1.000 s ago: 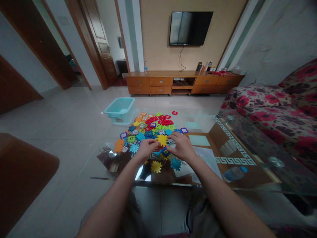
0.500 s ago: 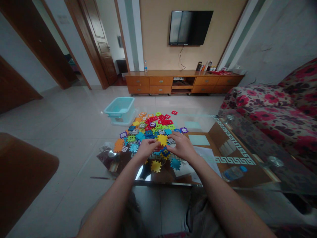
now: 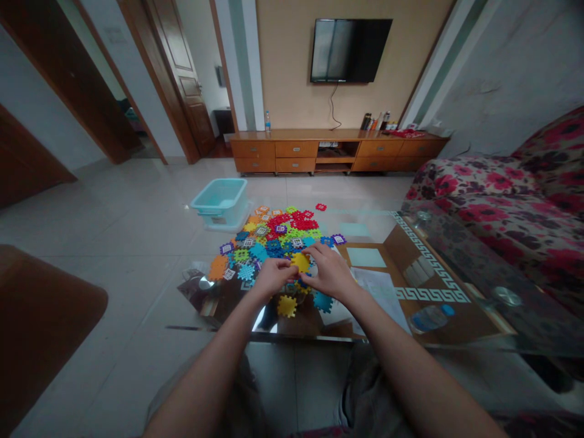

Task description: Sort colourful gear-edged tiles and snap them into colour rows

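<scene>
Between my two hands is a yellow interlocking block (image 3: pixel 300 262), a flat square with notched edges. My left hand (image 3: pixel 275 277) pinches its left side. On its right, the fingers and thumb of my right hand (image 3: pixel 329 267) grip the edge. Part of a blue block shows just below the held one, partly hidden by my right hand. Nearer to me lie a yellow block (image 3: pixel 287 306) and a teal block (image 3: pixel 323 302) on the glass table. Beyond my hands spreads a heap of flat notched blocks in red (image 3: pixel 305 219), green, blue, orange and purple, some with window patterns.
A light blue plastic tub (image 3: pixel 220 213) stands at the table's far left corner. Papers (image 3: pixel 382 296) lie right of my hands, and a water bottle (image 3: pixel 431 318) rests further right. A flowered sofa (image 3: pixel 493 188) borders the right side; a brown rounded piece of furniture (image 3: pixel 50 328) is at left.
The yellow block has come slightly lower and closer to me, its face tilted differently. My right hand has closed in towards my left, covering more of the blue block below.
</scene>
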`<state>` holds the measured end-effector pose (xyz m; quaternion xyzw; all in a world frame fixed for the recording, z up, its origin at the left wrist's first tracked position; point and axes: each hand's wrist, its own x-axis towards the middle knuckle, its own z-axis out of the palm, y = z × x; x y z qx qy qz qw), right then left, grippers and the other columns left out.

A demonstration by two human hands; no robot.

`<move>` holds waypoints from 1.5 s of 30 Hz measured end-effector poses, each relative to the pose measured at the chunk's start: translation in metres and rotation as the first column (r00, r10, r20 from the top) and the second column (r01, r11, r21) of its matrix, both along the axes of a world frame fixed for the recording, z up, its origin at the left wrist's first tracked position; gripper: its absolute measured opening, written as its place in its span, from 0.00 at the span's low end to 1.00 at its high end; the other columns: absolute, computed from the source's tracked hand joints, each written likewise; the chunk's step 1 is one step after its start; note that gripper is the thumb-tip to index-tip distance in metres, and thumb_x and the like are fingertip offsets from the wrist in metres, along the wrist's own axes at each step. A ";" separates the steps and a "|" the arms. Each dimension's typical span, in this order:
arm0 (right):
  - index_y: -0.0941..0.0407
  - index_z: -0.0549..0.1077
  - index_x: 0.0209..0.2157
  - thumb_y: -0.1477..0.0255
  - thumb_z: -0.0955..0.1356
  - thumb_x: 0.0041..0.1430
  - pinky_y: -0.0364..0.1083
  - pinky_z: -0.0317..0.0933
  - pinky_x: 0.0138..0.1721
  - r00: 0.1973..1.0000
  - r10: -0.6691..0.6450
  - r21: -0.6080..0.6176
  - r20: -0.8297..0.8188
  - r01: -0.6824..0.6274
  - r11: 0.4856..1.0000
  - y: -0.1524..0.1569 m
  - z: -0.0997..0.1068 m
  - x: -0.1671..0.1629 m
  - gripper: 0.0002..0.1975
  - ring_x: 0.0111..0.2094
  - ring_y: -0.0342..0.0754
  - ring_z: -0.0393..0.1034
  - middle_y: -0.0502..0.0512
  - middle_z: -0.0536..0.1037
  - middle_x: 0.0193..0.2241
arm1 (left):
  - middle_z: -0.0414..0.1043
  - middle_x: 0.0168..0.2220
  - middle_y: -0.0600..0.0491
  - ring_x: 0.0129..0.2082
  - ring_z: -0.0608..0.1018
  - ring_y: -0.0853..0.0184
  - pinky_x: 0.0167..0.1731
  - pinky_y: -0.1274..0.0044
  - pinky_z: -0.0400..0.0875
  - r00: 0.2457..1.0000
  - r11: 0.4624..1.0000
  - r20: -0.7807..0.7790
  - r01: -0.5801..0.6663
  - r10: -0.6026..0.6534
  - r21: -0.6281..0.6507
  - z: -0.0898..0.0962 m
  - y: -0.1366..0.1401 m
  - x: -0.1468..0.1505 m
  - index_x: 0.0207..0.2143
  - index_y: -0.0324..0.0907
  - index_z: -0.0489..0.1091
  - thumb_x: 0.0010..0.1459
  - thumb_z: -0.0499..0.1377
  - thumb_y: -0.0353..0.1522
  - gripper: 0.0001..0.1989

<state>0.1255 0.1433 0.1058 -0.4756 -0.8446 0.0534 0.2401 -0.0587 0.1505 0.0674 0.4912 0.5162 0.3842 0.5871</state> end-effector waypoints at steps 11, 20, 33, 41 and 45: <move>0.55 0.70 0.48 0.67 0.72 0.52 0.55 0.61 0.50 0.997 -0.011 0.047 0.071 0.008 0.999 0.001 -0.007 -0.003 0.21 0.49 0.58 0.67 0.60 0.74 0.47 | 0.78 0.25 0.50 0.28 0.78 0.64 0.29 0.76 0.71 0.986 0.993 -0.162 -0.012 0.030 0.113 0.002 -0.007 0.003 0.26 0.37 0.77 0.49 0.65 0.36 0.10; 0.57 0.71 0.48 0.65 0.72 0.53 0.55 0.60 0.49 0.991 -0.080 0.082 0.106 0.072 0.994 -0.001 -0.005 -0.005 0.21 0.48 0.59 0.66 0.61 0.75 0.47 | 0.77 0.25 0.49 0.26 0.77 0.66 0.28 0.77 0.71 0.990 0.989 -0.133 -0.032 0.052 0.144 -0.003 -0.004 0.004 0.26 0.37 0.77 0.49 0.64 0.37 0.10; 0.56 0.72 0.47 0.64 0.72 0.53 0.55 0.61 0.49 0.989 -0.100 0.075 0.111 0.092 0.993 0.000 -0.007 -0.005 0.20 0.48 0.59 0.66 0.61 0.75 0.45 | 0.76 0.23 0.52 0.25 0.75 0.66 0.26 0.78 0.68 0.982 0.986 -0.181 -0.031 0.061 0.165 0.004 -0.007 0.005 0.24 0.38 0.76 0.48 0.64 0.37 0.10; 0.56 0.72 0.45 0.65 0.72 0.51 0.54 0.61 0.50 0.993 -0.084 0.042 0.078 0.081 0.996 0.002 -0.008 -0.003 0.19 0.48 0.58 0.66 0.61 0.75 0.45 | 0.76 0.24 0.51 0.25 0.75 0.66 0.27 0.77 0.68 0.980 0.984 -0.195 0.002 0.033 0.178 0.008 -0.008 0.004 0.24 0.38 0.77 0.48 0.63 0.37 0.10; 0.56 0.73 0.46 0.66 0.72 0.52 0.55 0.61 0.51 0.994 -0.083 0.064 0.069 0.078 0.995 0.002 -0.008 -0.003 0.20 0.48 0.58 0.67 0.60 0.76 0.45 | 0.77 0.24 0.50 0.26 0.76 0.65 0.27 0.77 0.69 0.977 0.984 -0.208 0.002 0.035 0.176 0.010 -0.008 0.004 0.25 0.37 0.78 0.49 0.63 0.37 0.11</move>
